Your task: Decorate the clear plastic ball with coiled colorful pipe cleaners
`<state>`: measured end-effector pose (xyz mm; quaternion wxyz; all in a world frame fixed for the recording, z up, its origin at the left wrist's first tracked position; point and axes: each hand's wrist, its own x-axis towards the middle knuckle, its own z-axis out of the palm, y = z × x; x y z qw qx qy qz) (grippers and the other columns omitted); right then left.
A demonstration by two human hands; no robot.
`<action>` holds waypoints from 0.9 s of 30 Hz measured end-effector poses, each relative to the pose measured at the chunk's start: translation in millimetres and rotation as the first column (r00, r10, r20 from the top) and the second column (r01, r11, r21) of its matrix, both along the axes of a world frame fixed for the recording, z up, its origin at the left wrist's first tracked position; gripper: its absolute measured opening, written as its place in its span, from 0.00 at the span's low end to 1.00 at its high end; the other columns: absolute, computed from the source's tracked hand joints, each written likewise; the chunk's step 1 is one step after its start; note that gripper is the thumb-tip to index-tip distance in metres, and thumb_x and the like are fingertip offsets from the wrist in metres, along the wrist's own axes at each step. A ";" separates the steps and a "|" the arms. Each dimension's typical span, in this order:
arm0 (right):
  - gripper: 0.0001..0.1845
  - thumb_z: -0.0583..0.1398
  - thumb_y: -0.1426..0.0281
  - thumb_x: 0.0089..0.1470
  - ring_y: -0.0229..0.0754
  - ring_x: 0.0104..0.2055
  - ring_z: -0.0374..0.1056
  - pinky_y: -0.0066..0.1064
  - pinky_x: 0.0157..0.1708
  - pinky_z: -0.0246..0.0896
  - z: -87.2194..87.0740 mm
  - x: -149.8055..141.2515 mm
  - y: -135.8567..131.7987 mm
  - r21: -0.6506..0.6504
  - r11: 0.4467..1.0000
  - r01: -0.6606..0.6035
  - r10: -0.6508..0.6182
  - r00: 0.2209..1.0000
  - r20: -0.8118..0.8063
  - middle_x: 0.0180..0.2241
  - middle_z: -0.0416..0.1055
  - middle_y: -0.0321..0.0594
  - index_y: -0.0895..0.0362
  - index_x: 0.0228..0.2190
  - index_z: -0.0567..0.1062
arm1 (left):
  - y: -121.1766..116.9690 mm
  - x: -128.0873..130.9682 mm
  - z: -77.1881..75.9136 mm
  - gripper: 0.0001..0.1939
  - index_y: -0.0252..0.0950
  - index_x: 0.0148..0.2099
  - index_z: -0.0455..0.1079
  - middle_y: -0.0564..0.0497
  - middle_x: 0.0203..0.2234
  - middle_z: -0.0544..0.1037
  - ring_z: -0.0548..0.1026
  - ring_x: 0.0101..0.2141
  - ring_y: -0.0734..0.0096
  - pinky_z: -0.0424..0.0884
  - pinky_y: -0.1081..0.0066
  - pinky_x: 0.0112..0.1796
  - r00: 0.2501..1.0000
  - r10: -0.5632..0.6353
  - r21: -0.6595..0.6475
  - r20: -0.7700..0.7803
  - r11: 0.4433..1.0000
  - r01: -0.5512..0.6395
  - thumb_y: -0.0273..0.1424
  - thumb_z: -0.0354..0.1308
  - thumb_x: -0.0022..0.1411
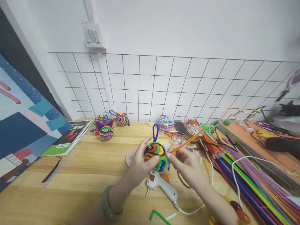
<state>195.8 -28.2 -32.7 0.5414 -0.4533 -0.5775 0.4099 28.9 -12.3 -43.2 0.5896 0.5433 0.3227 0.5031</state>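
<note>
A round ornament covered in coiled, multicoloured pipe cleaners, with a blue loop on top, sits in the grip of my left hand. An orange pipe cleaner is pinched between the thumb and fingers of my right hand; its near end is at the ornament's right side and its free end points up and right. Below the ornament a white hot glue gun lies on the table. Partly behind my left hand is a pink dish.
Several finished ornaments stand at the back left, and a striped ball at the back middle. Bundles of pipe cleaners cover the right side, crossed by a white cord. Magazines lie left; a green bent piece lies in front.
</note>
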 end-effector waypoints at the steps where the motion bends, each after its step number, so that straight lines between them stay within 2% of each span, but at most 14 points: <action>1: 0.16 0.64 0.56 0.50 0.36 0.24 0.56 0.27 0.23 0.55 -0.7 0.0 0.7 -0.003 1.000 -0.002 0.002 1.000 -0.001 0.21 0.59 0.31 0.55 0.27 0.70 | 0.3 0.2 0.0 0.32 0.37 0.62 0.53 0.42 0.53 0.68 0.68 0.52 0.59 0.65 0.63 0.51 1.000 0.000 -0.001 0.000 1.000 0.000 0.28 0.60 0.57; 10: 0.13 0.64 0.59 0.52 0.36 0.25 0.56 0.27 0.26 0.54 -4.3 1.6 0.0 0.005 1.000 -0.017 0.017 1.000 -0.013 0.22 0.61 0.31 0.56 0.28 0.72 | -0.4 -2.0 5.2 0.34 0.37 0.64 0.50 0.43 0.54 0.66 0.67 0.53 0.60 0.64 0.64 0.52 0.999 -0.034 0.010 0.027 0.999 0.034 0.28 0.59 0.58; 14: 0.12 0.64 0.60 0.53 0.36 0.26 0.57 0.27 0.27 0.55 0.5 3.4 -3.7 0.020 1.000 -0.017 0.017 1.000 -0.022 0.23 0.63 0.32 0.55 0.28 0.73 | -1.2 -4.3 4.8 0.32 0.41 0.65 0.50 0.45 0.55 0.67 0.66 0.54 0.60 0.62 0.63 0.53 0.990 -0.093 0.015 0.102 0.996 0.092 0.29 0.57 0.60; 20: 0.11 0.65 0.61 0.51 0.35 0.27 0.60 0.27 0.28 0.57 11.3 5.6 -7.4 0.016 1.000 -0.008 0.008 0.999 -0.035 0.25 0.66 0.33 0.55 0.28 0.74 | -3.4 -7.6 6.2 0.30 0.42 0.65 0.51 0.45 0.59 0.64 0.65 0.56 0.58 0.59 0.61 0.56 0.989 -0.097 -0.018 0.111 0.995 0.099 0.34 0.54 0.63; 27: 0.17 0.67 0.55 0.46 0.36 0.22 0.59 0.28 0.23 0.59 25.7 9.9 -8.3 -0.058 0.998 -0.012 0.008 0.999 -0.053 0.21 0.64 0.32 0.55 0.26 0.72 | -13.4 -11.1 28.8 0.31 0.41 0.66 0.52 0.43 0.59 0.65 0.65 0.57 0.56 0.58 0.59 0.57 0.983 -0.090 -0.093 0.161 0.990 0.106 0.38 0.53 0.63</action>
